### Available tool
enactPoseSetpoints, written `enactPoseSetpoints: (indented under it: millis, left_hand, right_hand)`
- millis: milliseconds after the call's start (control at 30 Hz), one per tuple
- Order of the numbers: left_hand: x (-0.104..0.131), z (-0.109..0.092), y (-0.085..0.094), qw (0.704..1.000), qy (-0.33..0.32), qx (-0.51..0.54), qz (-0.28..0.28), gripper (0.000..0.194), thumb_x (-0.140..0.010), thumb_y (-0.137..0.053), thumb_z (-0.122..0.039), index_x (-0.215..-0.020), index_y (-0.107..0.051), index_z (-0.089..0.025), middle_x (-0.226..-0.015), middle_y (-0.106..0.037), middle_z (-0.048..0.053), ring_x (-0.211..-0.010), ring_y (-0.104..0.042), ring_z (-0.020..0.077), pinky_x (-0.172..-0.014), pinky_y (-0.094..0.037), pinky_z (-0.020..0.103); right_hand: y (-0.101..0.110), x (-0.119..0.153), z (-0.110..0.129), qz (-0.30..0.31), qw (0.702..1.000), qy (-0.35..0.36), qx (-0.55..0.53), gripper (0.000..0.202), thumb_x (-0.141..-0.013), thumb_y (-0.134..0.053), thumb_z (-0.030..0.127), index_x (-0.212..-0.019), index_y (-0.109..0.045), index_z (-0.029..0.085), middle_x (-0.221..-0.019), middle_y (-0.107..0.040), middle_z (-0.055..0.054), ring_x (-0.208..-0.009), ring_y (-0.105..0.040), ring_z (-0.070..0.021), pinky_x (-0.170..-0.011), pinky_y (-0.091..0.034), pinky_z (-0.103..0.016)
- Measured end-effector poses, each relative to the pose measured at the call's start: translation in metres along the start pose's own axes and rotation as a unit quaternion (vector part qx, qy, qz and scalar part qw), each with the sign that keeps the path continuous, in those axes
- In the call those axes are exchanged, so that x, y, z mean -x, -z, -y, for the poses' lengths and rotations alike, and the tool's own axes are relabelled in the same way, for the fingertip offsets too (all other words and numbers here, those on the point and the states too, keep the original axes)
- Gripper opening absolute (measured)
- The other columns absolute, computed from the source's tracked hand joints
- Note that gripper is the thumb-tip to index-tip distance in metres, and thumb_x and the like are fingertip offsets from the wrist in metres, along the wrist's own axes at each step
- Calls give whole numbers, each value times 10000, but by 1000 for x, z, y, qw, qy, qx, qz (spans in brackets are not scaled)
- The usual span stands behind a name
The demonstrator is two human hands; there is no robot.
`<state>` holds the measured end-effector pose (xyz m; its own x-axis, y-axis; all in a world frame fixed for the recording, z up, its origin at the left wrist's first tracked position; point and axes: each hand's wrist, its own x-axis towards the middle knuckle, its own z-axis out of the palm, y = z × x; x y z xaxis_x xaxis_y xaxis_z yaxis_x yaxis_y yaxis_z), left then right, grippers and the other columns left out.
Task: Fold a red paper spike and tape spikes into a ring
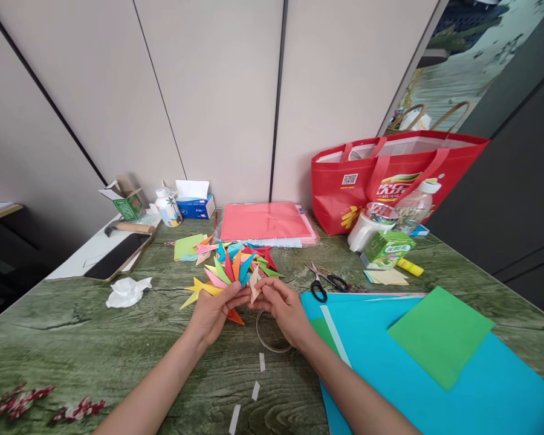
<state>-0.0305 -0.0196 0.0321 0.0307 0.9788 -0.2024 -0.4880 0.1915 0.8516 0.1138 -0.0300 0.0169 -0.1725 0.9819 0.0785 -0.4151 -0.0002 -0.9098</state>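
Both hands meet over the middle of the table. My left hand [217, 308] has its thumb and fingers pinched on a fan of folded paper points [224, 275] in several colours. With its fingers closed, my right hand [278, 299] grips a small pale peach folded paper piece [254, 284] at the fan's right side. More folded pieces lie behind the fan, partly hidden by it. A roll of tape [272, 349] rests flat under my right wrist. Short strips of tape [255, 391] lie nearer the front.
Black scissors [318, 290] lie right of the hands, beside blue sheets [367, 338] with a green square [442, 337] on top. Behind stand a red bag [335, 187], a white mug [360, 232] and a tissue box [194, 207]. Crumpled tissue [127, 292] and a phone [118, 257] are left.
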Motion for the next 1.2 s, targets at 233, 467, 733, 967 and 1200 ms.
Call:
enactPoseSetpoints:
  millis: [233, 467, 733, 967, 1200]
  left_hand:
    - [6, -3, -4, 999, 9, -26, 27, 309, -584, -769, -190, -864, -663, -110, -823, -725, 103, -725, -687, 231, -694, -571, 347]
    - [8, -1, -1, 994, 39, -54, 81, 356, -652, -729, -199, -981, -627, -111, -919, -709, 117, -782, -679, 251, -743, -557, 408]
    - [5, 1, 0, 996, 22, -79, 33, 288, -620, -750, -220, -857, -630, -108, -780, -703, 70, -679, -684, 239, -509, -560, 270]
    - [3, 3, 0, 996, -13, -76, 36, 235, -613, -751, -215, -779, -624, -107, -653, -641, 15, -530, -609, 132, -378, -463, 185]
    - [4, 6, -2, 996, 5, -80, 34, 270, -596, -762, -232, -789, -626, -100, -655, -646, 36, -523, -599, 134, -389, -471, 195]
  right_hand:
    - [3, -2, -7, -45, 999, -20, -20, 265, -646, -707, 324, -799, -538, 188, -757, -614, 4, -715, -605, -150, -693, -538, -340]
    - [7, -2, -7, -25, 998, -59, -20, 386, -608, -738, 341, -927, -614, 163, -820, -674, -54, -754, -626, -186, -696, -510, -320]
    - [10, -5, -6, -129, 988, -81, -25, 258, -493, -793, 332, -632, -655, 163, -567, -641, 9, -528, -573, -126, -553, -505, -266]
    - [7, -4, 0, -141, 985, -65, -76, 273, -502, -795, 294, -700, -676, 148, -634, -675, -4, -577, -595, -113, -581, -517, -240]
    - [5, -5, -1, -124, 984, -56, -112, 273, -542, -780, 302, -747, -686, 148, -724, -681, -19, -663, -611, -129, -687, -531, -286]
